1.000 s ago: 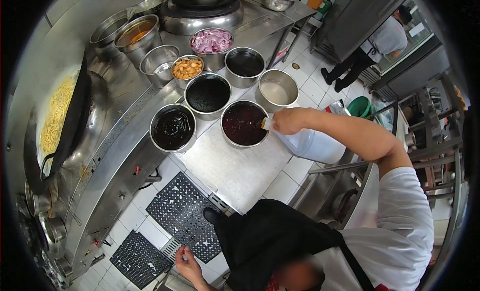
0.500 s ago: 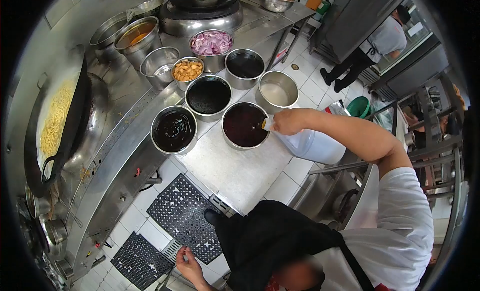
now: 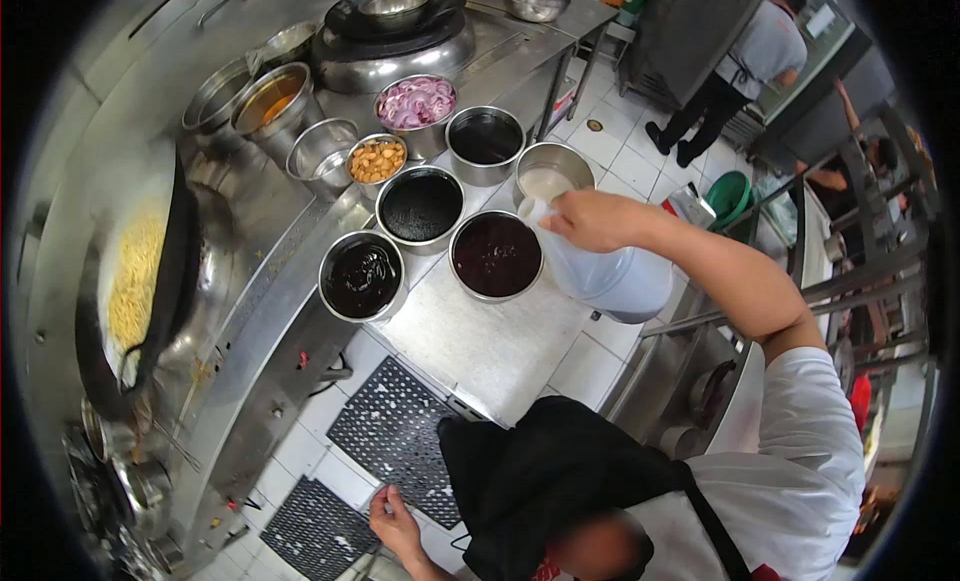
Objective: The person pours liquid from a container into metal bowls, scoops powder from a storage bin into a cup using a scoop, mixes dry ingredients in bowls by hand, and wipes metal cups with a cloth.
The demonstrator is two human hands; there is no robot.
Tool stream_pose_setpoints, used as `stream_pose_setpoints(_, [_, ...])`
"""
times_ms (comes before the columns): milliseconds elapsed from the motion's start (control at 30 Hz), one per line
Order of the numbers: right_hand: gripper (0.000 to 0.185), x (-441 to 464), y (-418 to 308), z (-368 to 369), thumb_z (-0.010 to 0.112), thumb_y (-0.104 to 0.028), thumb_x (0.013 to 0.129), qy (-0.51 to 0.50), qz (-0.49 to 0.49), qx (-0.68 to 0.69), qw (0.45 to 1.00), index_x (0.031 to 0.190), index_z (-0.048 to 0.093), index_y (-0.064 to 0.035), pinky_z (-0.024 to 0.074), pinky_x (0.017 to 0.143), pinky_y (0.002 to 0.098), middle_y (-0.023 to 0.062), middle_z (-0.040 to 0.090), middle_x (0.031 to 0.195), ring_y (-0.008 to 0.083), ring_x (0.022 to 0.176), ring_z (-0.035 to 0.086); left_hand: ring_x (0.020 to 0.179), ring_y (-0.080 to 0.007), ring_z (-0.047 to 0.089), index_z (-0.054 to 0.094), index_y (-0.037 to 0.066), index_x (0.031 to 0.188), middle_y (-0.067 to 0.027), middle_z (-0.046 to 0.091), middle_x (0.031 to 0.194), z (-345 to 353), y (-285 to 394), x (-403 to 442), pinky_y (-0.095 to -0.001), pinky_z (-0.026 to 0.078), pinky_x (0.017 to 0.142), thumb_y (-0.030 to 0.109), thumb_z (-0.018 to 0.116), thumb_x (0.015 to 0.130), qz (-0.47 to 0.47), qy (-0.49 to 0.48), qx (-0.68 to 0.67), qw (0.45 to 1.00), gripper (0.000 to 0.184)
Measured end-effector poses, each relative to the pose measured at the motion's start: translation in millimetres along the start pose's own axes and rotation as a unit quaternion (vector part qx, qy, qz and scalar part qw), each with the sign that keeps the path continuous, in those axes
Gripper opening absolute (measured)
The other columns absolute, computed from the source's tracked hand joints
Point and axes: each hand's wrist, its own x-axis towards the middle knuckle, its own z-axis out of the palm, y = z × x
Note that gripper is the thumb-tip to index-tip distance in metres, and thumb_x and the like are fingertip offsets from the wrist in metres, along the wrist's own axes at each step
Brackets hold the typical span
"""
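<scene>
My right hand [image 3: 600, 221] grips a translucent white plastic jug [image 3: 630, 286] near its neck. The jug leans over the counter's right side, its mouth beside a steel pot of cloudy pale liquid [image 3: 552, 171]; whether it touches the rim I cannot tell. Just left of the jug stands a pot of dark reddish liquid [image 3: 497, 256] with small bubbles on top. Around it are a pot of thick black sauce [image 3: 361, 275], a pot of dark foamy liquid [image 3: 421, 207] and another dark pot [image 3: 485, 139]. My left hand [image 3: 395, 521] hangs low, holding nothing, fingers loosely apart.
A bowl of sliced red onion [image 3: 417, 103] and a small pot of golden-brown pieces [image 3: 377, 159] stand behind the sauces. At left is a wok of noodles [image 3: 135, 281]. Perforated black mats [image 3: 395, 441] lie on the tiles. Another person [image 3: 745, 71] stands at back right.
My right hand has drawn the jug's mouth away from the reddish liquid, toward the pale-liquid pot, and the jug is less tipped. The camera view has shifted slightly.
</scene>
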Motion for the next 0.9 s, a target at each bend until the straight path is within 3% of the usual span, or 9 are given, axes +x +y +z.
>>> stream_pose_setpoints(133, [0.038, -49.9, -17.7, -27.6, 0.047, -0.033, 0.098, 0.146, 0.017, 0.119, 0.982, 0.091, 0.058, 0.0029, 0.0471, 0.069, 0.0484, 0.025, 0.061, 0.074, 0.0422, 0.076, 0.062, 0.085, -0.0277, 0.059, 0.064, -0.005, 0.094, -0.0158, 0.063, 0.089, -14.0, 55.7, 29.8, -0.0373, 0.045, 0.079, 0.02, 0.044, 0.098, 0.036, -0.049, -0.049, 0.997, 0.032])
stream_pose_setpoints(167, [0.037, -66.5, -26.4, -33.4, 0.049, -0.033, 0.097, 0.169, 0.027, 0.149, 0.974, 0.091, 0.059, 0.002, 0.0476, 0.068, 0.0487, 0.0257, 0.061, 0.075, 0.0429, 0.076, 0.061, 0.083, -0.0284, 0.058, 0.063, -0.005, 0.094, -0.0157, 0.062, 0.087, -16.9, 82.3, 39.6, -0.0378, 0.044, 0.079, 0.019, 0.043, 0.099, 0.117, -0.048, -0.092, 0.988, 0.032])
stream_pose_setpoints(200, [0.035, -84.4, -34.3, -34.6, 0.05, -0.032, 0.097, 0.199, 0.045, 0.175, 0.963, 0.092, 0.059, 0.0011, 0.0482, 0.068, 0.0489, 0.0264, 0.062, 0.076, 0.0436, 0.076, 0.061, 0.069, -0.0176, 0.049, 0.063, -0.003, 0.094, -0.0084, 0.053, 0.078, -13.4, 74.3, 56.2, -0.0311, 0.038, 0.065, 0.02, 0.043, 0.099, 0.143, -0.059, -0.1, 0.983, 0.03])
stream_pose_setpoints(300, [0.03, -134.5, -60.6, -18.1, 0.053, -0.03, 0.096, 0.312, 0.017, 0.186, 0.931, 0.086, 0.055, -0.002, 0.0464, 0.062, 0.0481, 0.0234, 0.057, 0.068, 0.0435, 0.07, 0.058, 0.053, -0.0043, 0.04, 0.061, -0.001, 0.095, -0.0023, 0.046, 0.073, -3.8, 145.0, 96.1, -0.0219, 0.033, 0.048, 0.017, 0.044, 0.099, 0.196, -0.159, -0.233, 0.939, 0.025])
stream_pose_setpoints(433, [0.031, -178.7, -104.7, 19.6, 0.054, -0.03, 0.095, 0.391, 0.075, 0.224, 0.89, 0.084, 0.056, -0.0012, 0.0467, 0.06, 0.0445, 0.0206, 0.058, 0.069, 0.041, 0.066, 0.059, 0.069, -0.0147, 0.053, 0.059, -0.005, 0.095, -0.0073, 0.051, 0.084, -6.8, 273.6, 105.7, -0.0258, 0.045, 0.059, 0.002, 0.053, 0.088, 0.441, -0.218, -0.312, 0.813, 0.011])
stream_pose_setpoints(500, [0.03, -191.9, -131.6, 44.7, 0.056, -0.03, 0.094, 0.403, 0.116, 0.232, 0.878, 0.083, 0.058, -0.0017, 0.0469, 0.06, 0.0434, 0.02, 0.059, 0.07, 0.0403, 0.067, 0.06, 0.08, -0.0294, 0.058, 0.062, -0.002, 0.097, -0.0144, 0.062, 0.088, -24.3, 331.0, 90.9, -0.0371, 0.046, 0.076, 0.006, 0.06, 0.087, 0.531, -0.288, -0.318, 0.73, 0.013])
stream_pose_setpoints(600, [0.031, -210.9, -166.7, 82.1, 0.058, -0.033, 0.093, 0.408, 0.212, 0.257, 0.85, 0.084, 0.061, -0.0032, 0.0461, 0.059, 0.0431, 0.0196, 0.059, 0.07, 0.039, 0.069, 0.061, 0.08, -0.0309, 0.061, 0.062, 0.0, 0.097, -0.0152, 0.063, 0.088, -24.4, 377.7, 50.3, -0.0372, 0.049, 0.074, 0.002, 0.065, 0.082, 0.635, -0.355, -0.366, 0.58, 0.016])
stream_pose_setpoints(733, [0.032, -256.1, -218.3, 155.9, 0.059, -0.034, 0.091, 0.414, 0.342, 0.32, 0.781, 0.08, 0.059, -0.0037, 0.0452, 0.062, 0.0475, 0.021, 0.06, 0.07, 0.0415, 0.069, 0.06, 0.076, -0.0328, 0.061, 0.063, -0.002, 0.094, -0.0167, 0.064, 0.086, -2.0, 352.9, -25.6, -0.0372, 0.049, 0.072, 0.005, 0.061, 0.085, 0.657, -0.526, -0.275, 0.464, 0.01])
stream_pose_setpoints(900, [0.024, -301.7, -284.0, 215.1, 0.057, -0.025, 0.089, 0.49, 0.393, 0.36, 0.69, 0.09, 0.057, -0.0006, 0.0458, 0.066, 0.0511, 0.0242, 0.061, 0.074, 0.0447, 0.073, 0.059, 0.081, -0.0362, 0.061, 0.062, -0.003, 0.09, -0.0178, 0.062, 0.085, -8.5, 282.2, -83.5, -0.0429, 0.05, 0.071, 0.009, 0.056, 0.09, 0.701, -0.599, -0.186, 0.34, 0.013])
